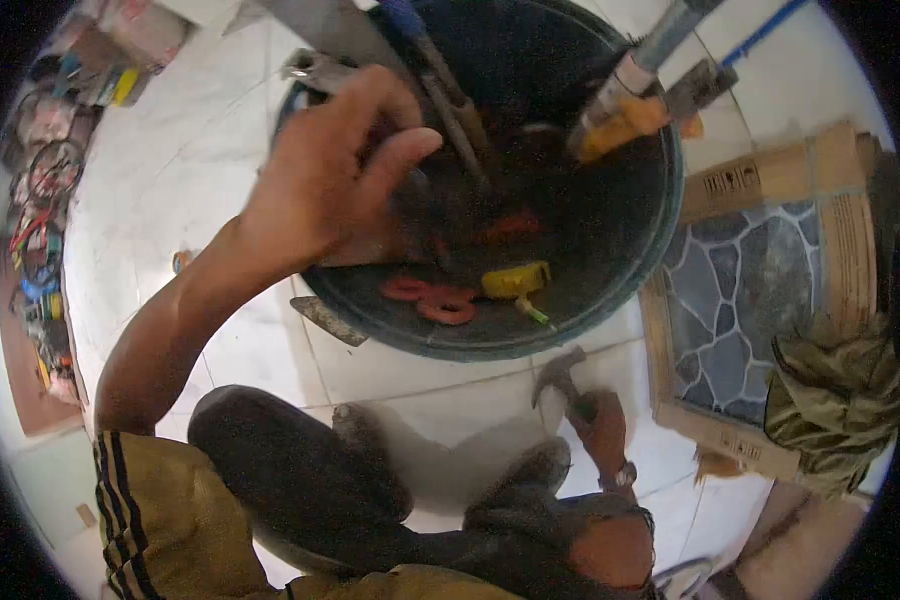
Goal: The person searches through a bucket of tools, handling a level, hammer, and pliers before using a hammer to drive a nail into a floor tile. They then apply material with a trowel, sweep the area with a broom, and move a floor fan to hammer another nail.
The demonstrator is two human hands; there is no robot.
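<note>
A large dark round tub [440, 348] stands on the floor in front of me, with tools inside. My left hand [315, 175] is over its left side, thumb and index finger apart; nothing shows between them, and the other fingers are partly hidden. Just beyond that hand, a shiny metal tool [315, 72] lies at the rim. My right hand [600, 435] grips a claw hammer [558, 380] low over the floor, its head up, by my right knee. Red ring-shaped handles [442, 303] and a yellow tool [516, 280] lie in the tub's near part.
Long tools, one a pole with an orange part [620, 125], stick out over the rim. A trowel-like blade [327, 320] lies beside the tub. On the right, a cardboard-edged stone-patterned tile [735, 290] carries an olive cloth [835, 410]. Cluttered small items [45, 250] line the left.
</note>
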